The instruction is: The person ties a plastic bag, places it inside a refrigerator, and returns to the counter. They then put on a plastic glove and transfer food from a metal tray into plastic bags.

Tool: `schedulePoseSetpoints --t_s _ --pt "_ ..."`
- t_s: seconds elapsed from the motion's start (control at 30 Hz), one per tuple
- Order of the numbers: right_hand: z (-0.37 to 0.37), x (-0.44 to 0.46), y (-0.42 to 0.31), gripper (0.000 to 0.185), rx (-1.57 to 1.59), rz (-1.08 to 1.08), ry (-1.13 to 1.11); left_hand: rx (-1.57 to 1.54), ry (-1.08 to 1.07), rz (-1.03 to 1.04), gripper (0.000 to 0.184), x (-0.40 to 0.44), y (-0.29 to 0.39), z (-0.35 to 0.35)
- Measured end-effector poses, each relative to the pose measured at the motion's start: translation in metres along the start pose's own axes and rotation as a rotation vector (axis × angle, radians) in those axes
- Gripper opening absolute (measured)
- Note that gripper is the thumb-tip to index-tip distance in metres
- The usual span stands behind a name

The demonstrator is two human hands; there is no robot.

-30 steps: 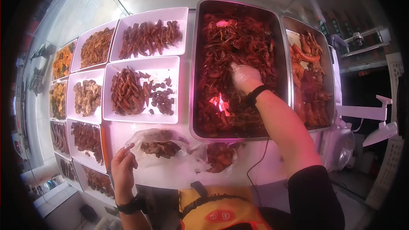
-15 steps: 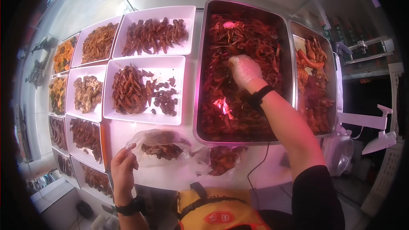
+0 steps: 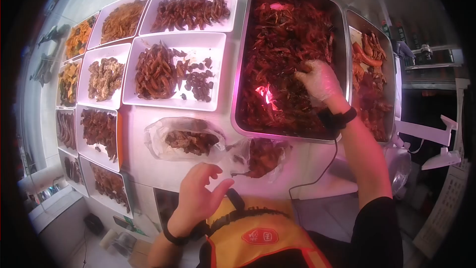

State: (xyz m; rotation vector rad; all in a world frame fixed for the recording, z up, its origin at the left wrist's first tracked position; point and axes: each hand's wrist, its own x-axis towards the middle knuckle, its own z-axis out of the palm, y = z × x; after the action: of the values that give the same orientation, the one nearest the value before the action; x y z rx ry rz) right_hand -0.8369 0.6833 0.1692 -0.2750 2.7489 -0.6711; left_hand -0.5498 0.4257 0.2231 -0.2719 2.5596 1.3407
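Observation:
My right hand point(image 3: 320, 80), in a clear plastic glove, is over the dark red-brown food pieces point(image 3: 282, 44) in the large metal tray point(image 3: 238, 84). Its fingertips are pinched together at the food, and whatever they may hold is too small to make out. Bare, with fingers curled but apart, my left hand point(image 3: 201, 191) hovers at the counter's near edge and holds nothing. Just beyond it lies a clear plastic bag point(image 3: 153, 139) with brown meat pieces point(image 3: 191, 142) inside. A second bag point(image 3: 265, 159) of reddish-brown food sits beside it, below the metal tray.
White trays point(image 3: 216, 69) of assorted cooked food stand in rows at the left. A narrower metal tray point(image 3: 395, 79) adjoins the large one on the right. A cable point(image 3: 317, 178) runs from the large tray across the counter. A white stand point(image 3: 424, 129) is at the far right.
My left hand has let go of the clear bag's edge and moved right, toward my body. My right hand has moved right within the metal tray. The camera view has shifted, so the trays appear higher.

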Motion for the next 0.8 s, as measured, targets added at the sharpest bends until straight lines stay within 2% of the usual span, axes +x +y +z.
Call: schedulePoseSetpoints --t_s 0.07,0.13,0.2,0.27,0.3,0.33,0.37,0.4,0.47,0.5,0.6,0.63,0.7,0.73,0.77,0.8 --pt "-0.012 -0.033 -0.017 0.035 0.326 -0.027 -0.169 0.118 -0.115 -0.130 0.035 0.007 0.006 0.036" --pt "-0.029 -0.079 -0.051 0.027 0.205 -0.061 -0.263 0.169 -0.148 -0.185 0.035 0.016 0.006 0.064" --pt "-0.032 -0.115 -0.062 0.021 -0.120 -0.261 -0.355 0.215 -0.194 -0.234 0.036 0.018 -0.011 0.085" --pt "-0.023 -0.152 -0.064 0.015 -0.234 -0.412 -0.408 0.149 -0.083 -0.173 0.028 0.019 -0.030 0.100" --pt "-0.013 -0.166 -0.069 0.014 -0.323 -0.390 -0.481 0.144 -0.084 -0.155 0.028 0.018 -0.031 0.096" --pt "-0.003 -0.176 -0.076 0.013 -0.409 -0.361 -0.554 -0.005 -0.098 -0.237 0.025 0.017 -0.036 0.087" --pt "0.004 -0.183 -0.085 0.012 -0.392 -0.419 -0.546 -0.150 -0.116 -0.322 0.023 0.015 -0.042 0.079" --pt "0.012 -0.188 -0.094 0.011 -0.373 -0.478 -0.539 -0.147 -0.123 -0.308 0.023 0.011 -0.052 0.074" --pt "0.061 -0.187 -0.093 0.009 -0.442 -0.470 -0.530 -0.534 -0.042 -0.397 0.017 0.006 -0.072 0.068" --pt "0.077 -0.186 -0.091 0.008 -0.511 -0.474 -0.535 -0.634 -0.064 -0.474 0.014 0.008 -0.060 0.055" --pt "0.079 -0.188 -0.096 0.012 -0.470 -0.408 -0.461 -0.720 -0.108 -0.507 0.015 0.010 -0.067 0.050" --pt "0.072 -0.189 -0.095 0.011 -0.487 -0.375 -0.497 -0.718 -0.092 -0.516 0.015 0.009 -0.068 0.051" --pt "0.043 -0.187 -0.098 0.011 -0.427 -0.363 -0.512 -0.749 -0.077 -0.371 0.017 0.009 -0.063 0.057" --pt "0.036 -0.182 -0.101 0.011 -0.346 -0.394 -0.489 -0.742 -0.040 -0.390 0.017 0.009 -0.059 0.057" --pt "0.034 -0.177 -0.117 0.011 -0.325 -0.450 -0.507 -0.584 -0.001 -0.313 0.014 0.005 -0.056 0.052" --pt "0.032 -0.175 -0.135 0.013 -0.156 -0.436 -0.473 -0.419 0.025 -0.250 0.011 -0.005 -0.058 0.042"
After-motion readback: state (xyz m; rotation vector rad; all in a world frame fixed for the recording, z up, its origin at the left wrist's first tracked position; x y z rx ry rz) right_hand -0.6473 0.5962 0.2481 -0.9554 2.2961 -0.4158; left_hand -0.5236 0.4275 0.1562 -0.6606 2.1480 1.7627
